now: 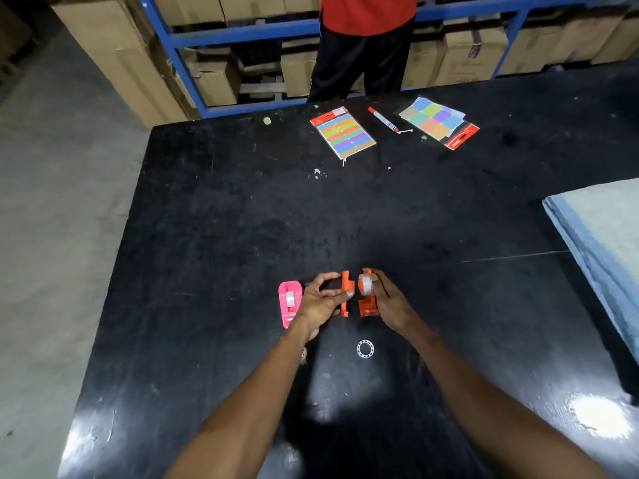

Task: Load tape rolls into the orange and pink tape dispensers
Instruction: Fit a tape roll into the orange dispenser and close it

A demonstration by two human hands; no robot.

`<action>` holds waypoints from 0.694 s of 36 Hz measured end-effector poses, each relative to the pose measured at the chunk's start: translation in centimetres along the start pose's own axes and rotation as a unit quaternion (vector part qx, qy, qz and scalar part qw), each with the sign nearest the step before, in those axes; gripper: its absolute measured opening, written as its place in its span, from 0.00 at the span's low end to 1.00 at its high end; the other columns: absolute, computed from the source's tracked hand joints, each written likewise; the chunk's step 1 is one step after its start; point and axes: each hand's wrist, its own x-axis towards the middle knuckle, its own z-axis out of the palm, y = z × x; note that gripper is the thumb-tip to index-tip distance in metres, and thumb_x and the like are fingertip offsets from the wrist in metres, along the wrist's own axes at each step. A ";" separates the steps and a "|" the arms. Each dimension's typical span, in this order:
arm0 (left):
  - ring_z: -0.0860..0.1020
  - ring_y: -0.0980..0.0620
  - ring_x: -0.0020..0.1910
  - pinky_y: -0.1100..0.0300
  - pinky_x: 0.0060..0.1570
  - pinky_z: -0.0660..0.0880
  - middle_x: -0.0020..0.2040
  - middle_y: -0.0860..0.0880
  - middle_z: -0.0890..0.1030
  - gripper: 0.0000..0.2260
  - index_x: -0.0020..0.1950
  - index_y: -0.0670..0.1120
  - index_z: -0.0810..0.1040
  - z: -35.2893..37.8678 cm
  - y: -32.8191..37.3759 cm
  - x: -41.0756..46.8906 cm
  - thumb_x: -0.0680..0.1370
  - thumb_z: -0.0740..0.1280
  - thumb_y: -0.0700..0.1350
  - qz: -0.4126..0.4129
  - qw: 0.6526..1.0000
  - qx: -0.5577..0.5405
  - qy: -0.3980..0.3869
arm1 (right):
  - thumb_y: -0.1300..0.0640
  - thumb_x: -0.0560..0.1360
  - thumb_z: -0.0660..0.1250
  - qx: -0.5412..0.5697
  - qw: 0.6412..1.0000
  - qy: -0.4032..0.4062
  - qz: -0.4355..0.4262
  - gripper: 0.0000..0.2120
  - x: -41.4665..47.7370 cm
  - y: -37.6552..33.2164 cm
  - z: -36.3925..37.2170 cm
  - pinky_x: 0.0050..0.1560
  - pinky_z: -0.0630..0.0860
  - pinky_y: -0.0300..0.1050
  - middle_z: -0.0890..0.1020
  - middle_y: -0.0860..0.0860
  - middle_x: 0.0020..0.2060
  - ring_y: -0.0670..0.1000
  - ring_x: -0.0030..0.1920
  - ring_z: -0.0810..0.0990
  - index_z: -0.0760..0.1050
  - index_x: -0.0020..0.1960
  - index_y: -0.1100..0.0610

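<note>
The orange tape dispenser is split into two halves above the black table [214, 209]. My left hand [320, 302] grips the flat orange half [345, 293]. My right hand [389, 299] holds the other orange half [367, 304], which carries a clear tape roll [365, 283] near its top. A narrow gap separates the two halves. The pink tape dispenser [289, 302] lies on the table just left of my left hand, with a tape roll [289, 299] seated in it. An empty white tape core ring [365, 348] lies on the table below my hands.
At the far side lie two packs of coloured sticky notes [343, 135] [439, 121] and a red marker [383, 119]. A person in a red shirt [363, 36] stands behind the table. Blue-grey sheets [601, 229] cover the right edge. Cardboard boxes fill blue shelving behind.
</note>
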 end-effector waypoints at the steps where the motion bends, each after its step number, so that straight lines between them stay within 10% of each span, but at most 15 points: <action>1: 0.83 0.51 0.48 0.56 0.45 0.81 0.49 0.46 0.84 0.22 0.63 0.53 0.76 -0.2 0.2 -0.3 0.72 0.77 0.43 -0.003 1.000 -0.016 -0.014 | 0.47 0.84 0.53 -0.001 1.000 -0.001 -0.004 0.13 -0.1 -0.4 0.0 0.54 0.76 0.41 0.82 0.42 0.52 0.43 0.51 0.81 0.74 0.63 0.42; 4: 0.84 0.48 0.53 0.48 0.52 0.82 0.51 0.45 0.85 0.23 0.65 0.53 0.76 -0.6 1.0 -1.5 0.72 0.77 0.43 0.005 0.998 -0.049 -0.045 | 0.48 0.84 0.53 -0.007 1.000 -0.007 -0.013 0.14 -0.6 -1.5 0.3 0.52 0.75 0.34 0.82 0.45 0.55 0.46 0.55 0.81 0.73 0.65 0.45; 10: 0.83 0.42 0.56 0.45 0.55 0.81 0.58 0.38 0.83 0.26 0.69 0.53 0.74 -1.2 2.1 -3.6 0.73 0.76 0.42 0.018 0.995 -0.072 -0.069 | 0.40 0.81 0.53 -0.016 0.999 -0.024 -0.024 0.15 -1.2 -2.6 0.8 0.63 0.77 0.56 0.83 0.45 0.56 0.48 0.56 0.82 0.73 0.63 0.38; 25: 0.82 0.40 0.59 0.43 0.58 0.80 0.59 0.40 0.83 0.21 0.70 0.51 0.73 -2.9 3.8 -7.2 0.78 0.70 0.41 0.023 0.992 -0.090 -0.086 | 0.46 0.84 0.53 -0.085 0.993 -0.027 -0.083 0.16 -3.9 -6.8 1.8 0.67 0.70 0.47 0.79 0.46 0.61 0.48 0.61 0.77 0.71 0.68 0.46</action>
